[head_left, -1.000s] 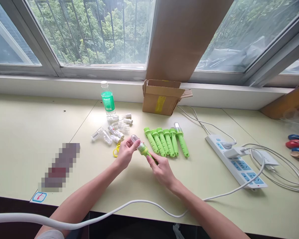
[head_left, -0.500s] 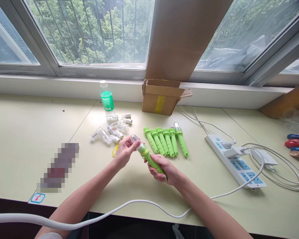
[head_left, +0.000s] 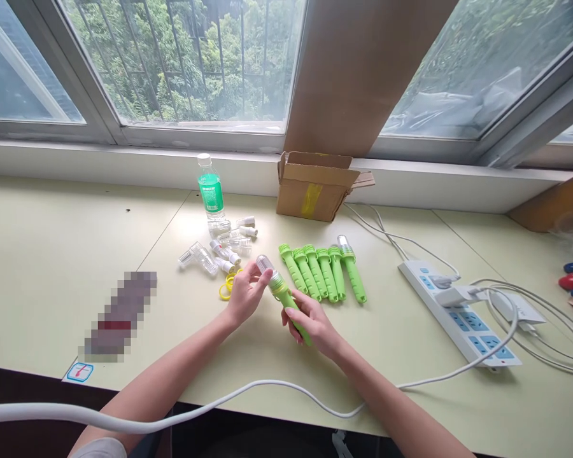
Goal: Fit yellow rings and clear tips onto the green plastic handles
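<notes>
Over the near middle of the table I hold a green flashlight-like stick (head_left: 281, 289) with a clear ribbed dome at its far end, tilted up to the left. My left hand (head_left: 244, 296) pinches the clear dome (head_left: 265, 264) between thumb and fingers. Wrapped around the green handle is my right hand (head_left: 316, 323), which hides part of it. Behind, several green handles (head_left: 310, 270) lie in a row. One more green stick (head_left: 352, 270) at the row's right end wears a clear dome. Beside my left hand are yellow rings (head_left: 226, 290), partly covered.
Clear domes and white-based inserts (head_left: 224, 245) lie in a loose pile near a green-labelled bottle (head_left: 211, 191). An open cardboard box (head_left: 310, 191) stands by the window. At right is a power strip (head_left: 458, 318) with cables. A white cable (head_left: 267, 383) crosses the front edge.
The view has shifted slightly, moving the table things a little to the right. My right hand has shifted its hold higher along the green handle; my left hand stays on the dome.
</notes>
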Motion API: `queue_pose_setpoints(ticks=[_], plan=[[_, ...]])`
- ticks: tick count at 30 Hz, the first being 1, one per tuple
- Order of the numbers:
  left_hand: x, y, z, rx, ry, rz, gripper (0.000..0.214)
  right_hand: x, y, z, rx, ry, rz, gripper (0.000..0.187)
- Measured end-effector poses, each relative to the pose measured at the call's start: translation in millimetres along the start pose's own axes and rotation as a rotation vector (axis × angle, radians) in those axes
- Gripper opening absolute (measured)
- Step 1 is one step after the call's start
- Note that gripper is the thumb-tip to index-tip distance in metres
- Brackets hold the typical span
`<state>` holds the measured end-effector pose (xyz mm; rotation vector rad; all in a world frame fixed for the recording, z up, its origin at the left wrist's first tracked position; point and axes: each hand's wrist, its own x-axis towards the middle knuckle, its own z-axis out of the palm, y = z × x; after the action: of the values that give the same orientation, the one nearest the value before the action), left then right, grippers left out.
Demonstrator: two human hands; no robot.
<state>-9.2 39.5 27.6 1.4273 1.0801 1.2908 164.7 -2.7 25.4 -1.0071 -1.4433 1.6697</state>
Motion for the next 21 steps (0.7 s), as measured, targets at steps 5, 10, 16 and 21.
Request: queue_pose_setpoints(ticks=[5, 10, 16, 21], plan=[[-1, 0, 0.0, 0.152, 0.031, 0.126, 0.025, 1, 10, 2, -0.183, 0.214, -0.104, 0.053], [-3, -10, -0.7, 0.413, -0.009, 0.208, 0.023, 4, 6, -9, -0.365, 0.513, -0.184, 0.056], [-3, -22, 0.2, 0.82, -0.15, 0.301, 0.019, 5, -15, -46, -0.712, 1.002, -0.27, 0.059], [-6, -26, 2.0, 0.983, -0.234, 0.329, 0.021, 4, -16, -82, -1.006, 1.173, -0.207, 0.056]])
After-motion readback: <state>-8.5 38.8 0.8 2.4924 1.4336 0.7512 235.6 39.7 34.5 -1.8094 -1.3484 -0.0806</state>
